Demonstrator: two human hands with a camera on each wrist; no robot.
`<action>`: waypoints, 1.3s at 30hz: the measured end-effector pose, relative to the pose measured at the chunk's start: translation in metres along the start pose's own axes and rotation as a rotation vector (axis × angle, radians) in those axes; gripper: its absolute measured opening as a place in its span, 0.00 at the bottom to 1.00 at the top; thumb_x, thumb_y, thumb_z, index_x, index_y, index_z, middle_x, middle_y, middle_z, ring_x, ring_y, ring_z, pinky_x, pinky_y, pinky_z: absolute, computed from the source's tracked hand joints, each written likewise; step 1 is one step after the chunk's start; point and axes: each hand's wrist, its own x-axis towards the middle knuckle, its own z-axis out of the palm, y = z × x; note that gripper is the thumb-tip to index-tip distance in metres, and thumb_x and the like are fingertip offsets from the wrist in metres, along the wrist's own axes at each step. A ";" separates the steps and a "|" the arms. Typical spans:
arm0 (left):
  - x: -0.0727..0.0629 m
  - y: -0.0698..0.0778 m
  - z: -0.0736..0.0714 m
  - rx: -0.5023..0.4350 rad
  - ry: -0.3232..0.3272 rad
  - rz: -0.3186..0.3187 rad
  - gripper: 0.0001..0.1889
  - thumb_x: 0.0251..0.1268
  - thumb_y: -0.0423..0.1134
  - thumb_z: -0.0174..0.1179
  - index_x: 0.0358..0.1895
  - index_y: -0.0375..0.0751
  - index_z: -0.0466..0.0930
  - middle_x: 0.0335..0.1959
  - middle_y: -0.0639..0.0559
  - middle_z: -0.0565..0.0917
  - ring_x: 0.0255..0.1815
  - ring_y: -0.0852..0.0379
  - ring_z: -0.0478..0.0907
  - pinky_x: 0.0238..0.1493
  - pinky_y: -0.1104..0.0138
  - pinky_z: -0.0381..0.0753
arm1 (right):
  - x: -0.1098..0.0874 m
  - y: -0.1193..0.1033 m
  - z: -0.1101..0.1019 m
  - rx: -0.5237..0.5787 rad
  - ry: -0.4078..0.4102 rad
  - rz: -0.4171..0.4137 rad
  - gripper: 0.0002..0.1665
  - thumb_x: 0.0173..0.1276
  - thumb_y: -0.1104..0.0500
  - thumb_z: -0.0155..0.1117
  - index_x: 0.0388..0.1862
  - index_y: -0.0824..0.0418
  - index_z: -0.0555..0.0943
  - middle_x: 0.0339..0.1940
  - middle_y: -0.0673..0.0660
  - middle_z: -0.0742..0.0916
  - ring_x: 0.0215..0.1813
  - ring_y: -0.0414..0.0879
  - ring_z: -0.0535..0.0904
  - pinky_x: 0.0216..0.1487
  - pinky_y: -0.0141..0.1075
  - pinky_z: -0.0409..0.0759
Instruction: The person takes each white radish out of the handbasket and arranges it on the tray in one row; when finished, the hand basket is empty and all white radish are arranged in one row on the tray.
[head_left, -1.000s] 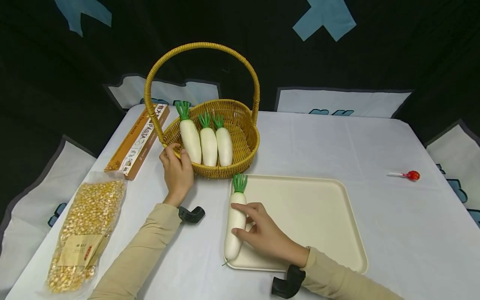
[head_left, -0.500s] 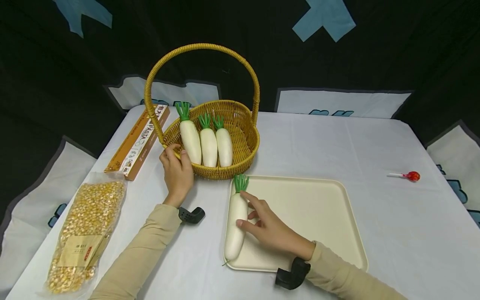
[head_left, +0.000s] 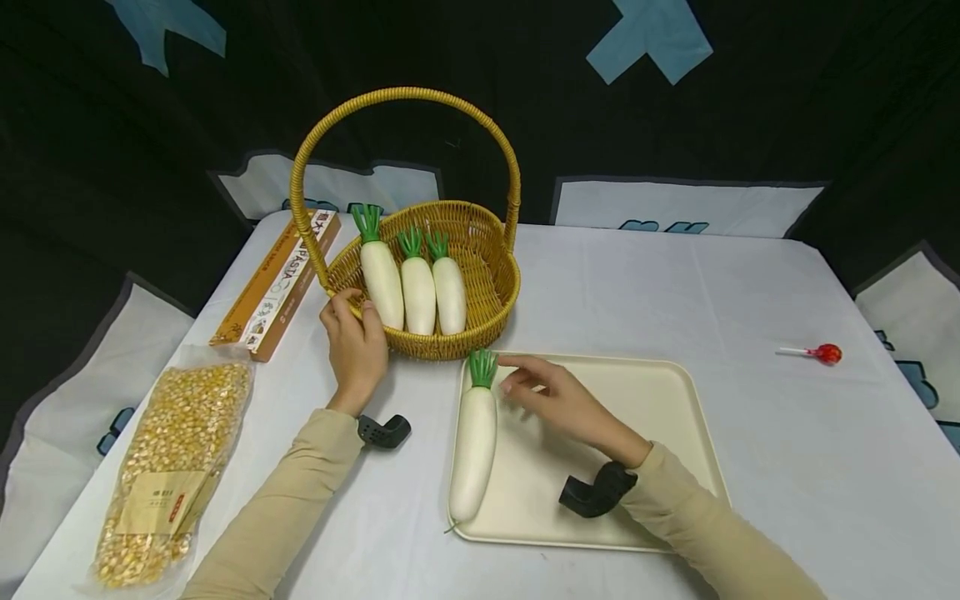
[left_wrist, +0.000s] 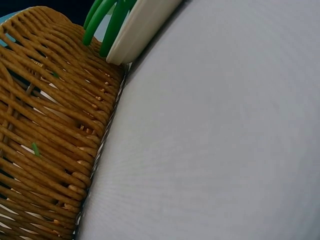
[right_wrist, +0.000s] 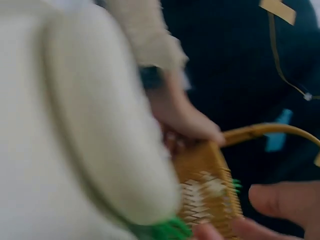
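My left hand (head_left: 355,350) grips the near-left rim of a yellow wicker basket (head_left: 491,287), thumb outside and fingertips over the edge. Inside the basket lean three white radishes (head_left: 381,283) with green tops. A fourth white radish (head_left: 474,454) lies lengthwise along the left side of a cream tray (head_left: 600,450), its green leaves toward the basket. Over the tray, my right hand (head_left: 558,398) has its fingers loosely bent, the index fingertip right beside those leaves. In the right wrist view, this radish (right_wrist: 110,115) is large and blurred, with nothing between my thumb and fingers.
Left of the basket lies a pasta box (head_left: 277,283), and nearer me a clear bag of corn kernels (head_left: 172,450). A red lollipop (head_left: 827,353) lies far right on the white tablecloth (head_left: 637,283). The basket's tall handle (head_left: 405,92) arches above it.
My right hand has let go of the radish on the tray and moved up along it, away from me, to beside its leaves. My left hand stays on the basket rim.
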 end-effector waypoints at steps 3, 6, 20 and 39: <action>0.000 0.000 0.000 0.001 -0.003 -0.002 0.18 0.67 0.49 0.36 0.54 0.45 0.62 0.58 0.35 0.60 0.41 0.38 0.68 0.34 0.51 0.66 | 0.013 -0.011 -0.013 0.113 -0.013 -0.008 0.27 0.67 0.53 0.53 0.64 0.60 0.67 0.56 0.61 0.79 0.55 0.55 0.76 0.53 0.41 0.75; 0.000 0.000 0.000 0.008 -0.001 -0.007 0.18 0.67 0.49 0.36 0.54 0.46 0.62 0.58 0.36 0.60 0.39 0.38 0.69 0.34 0.51 0.66 | 0.031 -0.024 -0.023 0.258 -0.013 -0.010 0.30 0.66 0.53 0.54 0.66 0.59 0.63 0.62 0.59 0.74 0.62 0.54 0.71 0.60 0.41 0.70; 0.000 0.000 0.000 0.007 -0.003 -0.027 0.18 0.66 0.51 0.35 0.53 0.48 0.62 0.59 0.38 0.60 0.37 0.41 0.69 0.32 0.52 0.66 | 0.145 -0.040 -0.013 0.859 0.245 0.078 0.29 0.71 0.54 0.44 0.69 0.57 0.56 0.71 0.58 0.59 0.73 0.50 0.52 0.71 0.45 0.49; 0.001 0.000 0.000 0.003 0.013 -0.025 0.17 0.66 0.49 0.37 0.53 0.47 0.62 0.58 0.38 0.60 0.38 0.39 0.69 0.34 0.51 0.67 | 0.173 -0.041 -0.004 0.409 0.067 0.518 0.38 0.69 0.54 0.47 0.72 0.41 0.42 0.74 0.50 0.51 0.66 0.50 0.61 0.60 0.46 0.67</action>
